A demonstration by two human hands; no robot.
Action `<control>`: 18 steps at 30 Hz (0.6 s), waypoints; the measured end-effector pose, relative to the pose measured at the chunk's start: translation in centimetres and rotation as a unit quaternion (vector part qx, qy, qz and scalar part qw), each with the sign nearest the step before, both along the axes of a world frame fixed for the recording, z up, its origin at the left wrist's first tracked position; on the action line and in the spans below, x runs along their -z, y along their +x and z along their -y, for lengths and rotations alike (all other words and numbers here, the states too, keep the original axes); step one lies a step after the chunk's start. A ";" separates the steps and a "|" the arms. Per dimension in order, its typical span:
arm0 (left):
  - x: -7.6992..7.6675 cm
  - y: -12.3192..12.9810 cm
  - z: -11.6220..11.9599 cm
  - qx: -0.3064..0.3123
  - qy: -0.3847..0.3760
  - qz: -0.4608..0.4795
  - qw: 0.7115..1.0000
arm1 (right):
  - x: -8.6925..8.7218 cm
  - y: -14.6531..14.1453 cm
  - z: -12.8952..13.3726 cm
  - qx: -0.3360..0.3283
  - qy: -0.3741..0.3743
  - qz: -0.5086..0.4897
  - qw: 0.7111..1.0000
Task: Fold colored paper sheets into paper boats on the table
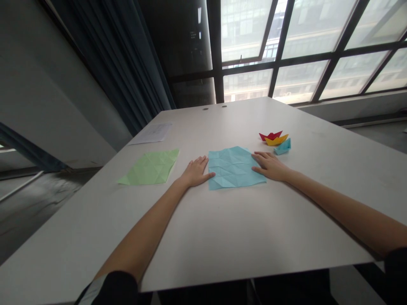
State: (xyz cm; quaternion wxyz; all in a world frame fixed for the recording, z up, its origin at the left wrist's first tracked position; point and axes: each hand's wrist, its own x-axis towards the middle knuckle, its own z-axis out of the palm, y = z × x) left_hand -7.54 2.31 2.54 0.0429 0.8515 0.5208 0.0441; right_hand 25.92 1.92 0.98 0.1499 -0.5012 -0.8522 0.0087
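On the white tabletop point(222, 228), a creased, roughly square light-blue paper sheet point(237, 167) lies flat between the two hands; take it as the clock's centre, with twelve toward the windows point(248, 29). The left hand point(194, 173) rests palm down at nine o'clock, its fingers extended and the thumb apart, the thumb tip on the sheet's edge. The right hand point(272, 166) lies palm down at three o'clock, fingers outstretched and thumb spread, the tips at the opposite edge; neither hand grips anything. Farther out at nine o'clock is a creased light-green paper sheet point(152, 167), and beyond it, at ten, a white printed paper point(151, 133). Three small folded paper boats sit at two o'clock: red point(270, 136), yellow point(276, 140) and light blue point(283, 147), the light-blue one nearest the right hand.
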 end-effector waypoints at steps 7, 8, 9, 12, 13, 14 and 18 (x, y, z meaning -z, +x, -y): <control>0.5 0.3 -0.6 -0.027 0.007 0.051 0.998 | 0.8 0.2 -0.5 0.051 0.011 0.037 0.998; 0.4 0.4 -0.6 -0.027 0.009 0.071 0.997 | 0.8 0.2 -0.6 0.049 0.011 0.037 0.998; 0.4 0.5 -0.7 -0.026 0.010 0.096 0.995 | 0.8 0.2 -0.6 0.049 0.011 0.037 0.998; 0.1 1.0 -0.6 -0.019 0.004 0.205 0.979 | 0.7 0.1 -0.6 0.050 0.006 0.033 0.998; 0.1 1.2 -0.6 -0.015 -0.006 0.244 0.970 | 0.7 0.1 -0.6 0.051 0.004 0.031 0.998; 0.0 1.3 -0.5 -0.014 -0.019 0.281 0.960 | 0.6 0.1 -0.6 0.052 0.001 0.029 0.998; 0.4 1.8 -0.6 -0.034 -0.067 0.403 0.912 | 0.6 0.0 -0.6 0.052 -0.010 0.018 0.998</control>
